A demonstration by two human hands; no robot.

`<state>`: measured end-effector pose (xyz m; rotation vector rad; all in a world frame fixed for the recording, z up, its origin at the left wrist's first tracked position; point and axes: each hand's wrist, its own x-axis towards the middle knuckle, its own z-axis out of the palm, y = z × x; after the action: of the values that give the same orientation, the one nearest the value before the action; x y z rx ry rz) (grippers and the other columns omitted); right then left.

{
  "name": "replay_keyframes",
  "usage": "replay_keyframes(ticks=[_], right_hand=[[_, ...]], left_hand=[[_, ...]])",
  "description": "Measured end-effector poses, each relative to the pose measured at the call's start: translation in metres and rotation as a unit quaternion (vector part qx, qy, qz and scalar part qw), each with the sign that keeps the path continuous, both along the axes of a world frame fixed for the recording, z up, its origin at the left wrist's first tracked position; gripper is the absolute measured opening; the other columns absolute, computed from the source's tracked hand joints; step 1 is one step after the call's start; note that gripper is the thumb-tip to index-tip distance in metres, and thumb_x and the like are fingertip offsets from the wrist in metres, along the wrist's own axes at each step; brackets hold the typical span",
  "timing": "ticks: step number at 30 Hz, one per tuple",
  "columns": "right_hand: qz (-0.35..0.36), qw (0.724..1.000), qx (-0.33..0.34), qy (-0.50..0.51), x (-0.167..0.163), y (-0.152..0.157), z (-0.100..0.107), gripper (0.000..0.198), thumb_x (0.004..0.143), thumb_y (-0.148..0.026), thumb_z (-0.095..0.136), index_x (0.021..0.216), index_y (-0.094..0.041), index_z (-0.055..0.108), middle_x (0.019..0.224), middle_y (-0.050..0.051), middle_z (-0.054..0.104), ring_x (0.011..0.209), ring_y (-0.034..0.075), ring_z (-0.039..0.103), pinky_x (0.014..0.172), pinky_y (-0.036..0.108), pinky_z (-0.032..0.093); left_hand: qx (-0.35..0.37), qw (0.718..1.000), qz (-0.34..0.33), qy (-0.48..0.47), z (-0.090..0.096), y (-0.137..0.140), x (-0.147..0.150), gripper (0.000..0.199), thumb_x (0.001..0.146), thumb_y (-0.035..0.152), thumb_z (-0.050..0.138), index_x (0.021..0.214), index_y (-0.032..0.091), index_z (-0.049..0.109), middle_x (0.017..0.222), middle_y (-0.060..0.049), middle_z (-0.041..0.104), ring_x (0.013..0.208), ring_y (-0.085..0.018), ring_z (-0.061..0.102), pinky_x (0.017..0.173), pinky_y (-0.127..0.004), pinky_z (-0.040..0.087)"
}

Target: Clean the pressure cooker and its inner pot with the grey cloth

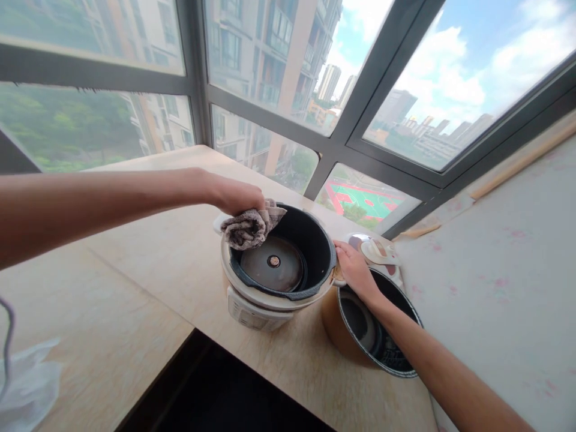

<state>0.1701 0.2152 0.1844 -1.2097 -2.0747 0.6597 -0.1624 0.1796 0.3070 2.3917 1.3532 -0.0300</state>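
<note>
A white electric pressure cooker stands lidless on the counter, its dark inside showing a round heating plate with a small disc in the middle. My left hand is closed on a bunched grey-brown cloth, which rests at the cooker's left inner rim. On the opposite side my right hand grips the cooker's side handle; its fingertips are partly hidden. Under my right forearm sits the removed inner pot, brown outside and dark inside, slightly tilted in view.
Behind the inner pot lies a white and maroon lid against the papered wall. Windows with grey frames border the beige counter. A dark opening cuts its front edge. Clear plastic and a cord lie at left.
</note>
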Motion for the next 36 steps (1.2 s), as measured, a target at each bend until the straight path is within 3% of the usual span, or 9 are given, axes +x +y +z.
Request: replay_keyframes(ticks=[3,9,12,16,20,23,26,31,36], right_hand=[[0.001,1.000,0.000,-0.001,0.000,0.000,0.000,0.040,0.091,-0.037,0.039,0.107,-0.019,0.071,0.113,0.010,0.073,0.112,0.028,0.064,0.104,0.045,0.045],[-0.007,1.000,0.004,0.006,-0.002,-0.003,-0.003,0.040,0.093,-0.036,0.037,0.109,-0.019,0.070,0.113,0.010,0.073,0.113,0.028,0.063,0.104,0.044,0.045],[-0.013,1.000,0.004,0.009,-0.003,-0.004,-0.004,0.041,0.093,-0.036,0.037,0.109,-0.018,0.070,0.114,0.012,0.073,0.113,0.028,0.063,0.105,0.045,0.044],[-0.013,1.000,0.001,0.018,-0.004,-0.004,-0.003,0.042,0.093,-0.035,0.036,0.109,-0.019,0.071,0.111,0.011,0.073,0.113,0.029,0.063,0.105,0.045,0.043],[-0.010,1.000,-0.006,0.022,-0.005,-0.005,-0.002,0.042,0.093,-0.034,0.036,0.110,-0.018,0.070,0.111,0.012,0.073,0.111,0.028,0.064,0.105,0.045,0.043],[-0.007,0.999,-0.016,0.029,-0.007,-0.005,-0.002,0.043,0.093,-0.035,0.035,0.112,-0.018,0.070,0.112,0.012,0.072,0.109,0.028,0.064,0.104,0.044,0.044],[-0.012,0.999,-0.019,0.039,-0.007,-0.006,-0.002,0.041,0.093,-0.034,0.036,0.112,-0.020,0.070,0.112,0.011,0.072,0.108,0.028,0.065,0.103,0.043,0.045],[-0.019,0.999,-0.016,0.048,-0.007,-0.006,-0.005,0.040,0.093,-0.033,0.037,0.112,-0.020,0.070,0.111,0.010,0.073,0.110,0.028,0.064,0.104,0.043,0.044],[-0.021,0.998,-0.023,0.052,-0.008,-0.006,-0.006,0.041,0.093,-0.033,0.036,0.110,-0.019,0.070,0.109,0.011,0.073,0.111,0.028,0.064,0.105,0.042,0.043]], left_hand=[[-0.061,0.998,-0.017,0.016,0.012,-0.013,-0.001,0.024,0.076,0.000,0.059,0.091,0.009,0.076,0.082,0.000,0.074,0.081,-0.012,0.057,0.081,-0.016,0.038],[-0.094,0.995,-0.015,0.019,0.017,-0.038,-0.003,0.037,0.076,0.003,0.057,0.104,0.018,0.077,0.092,-0.001,0.075,0.084,-0.016,0.062,0.079,-0.019,0.043],[-0.063,0.996,-0.014,0.065,0.010,-0.047,0.007,0.045,0.071,0.002,0.059,0.107,0.023,0.075,0.096,-0.003,0.075,0.087,-0.021,0.064,0.078,-0.025,0.044],[-0.047,0.988,-0.026,0.147,-0.014,-0.050,0.034,0.038,0.070,0.008,0.062,0.105,0.018,0.072,0.089,-0.011,0.074,0.083,-0.028,0.067,0.070,-0.031,0.046],[-0.068,0.986,-0.016,0.152,-0.045,-0.043,0.064,0.041,0.085,0.025,0.055,0.124,0.014,0.061,0.110,-0.020,0.072,0.094,-0.036,0.070,0.078,-0.040,0.051],[-0.020,0.987,0.027,0.155,-0.065,-0.031,0.080,0.047,0.091,0.034,0.048,0.132,0.012,0.055,0.116,-0.022,0.070,0.098,-0.039,0.070,0.081,-0.046,0.052],[0.031,0.984,0.091,0.152,-0.080,-0.010,0.087,0.057,0.095,0.032,0.042,0.148,0.012,0.041,0.119,-0.022,0.069,0.103,-0.037,0.070,0.083,-0.043,0.052],[0.068,0.972,0.149,0.170,-0.087,0.025,0.084,0.064,0.092,0.025,0.048,0.153,0.007,0.037,0.114,-0.025,0.069,0.106,-0.035,0.069,0.088,-0.040,0.050],[0.015,0.981,0.079,0.178,-0.082,0.025,0.089,0.076,0.090,0.042,0.055,0.157,0.014,0.030,0.128,-0.023,0.064,0.112,-0.035,0.065,0.090,-0.038,0.049]])
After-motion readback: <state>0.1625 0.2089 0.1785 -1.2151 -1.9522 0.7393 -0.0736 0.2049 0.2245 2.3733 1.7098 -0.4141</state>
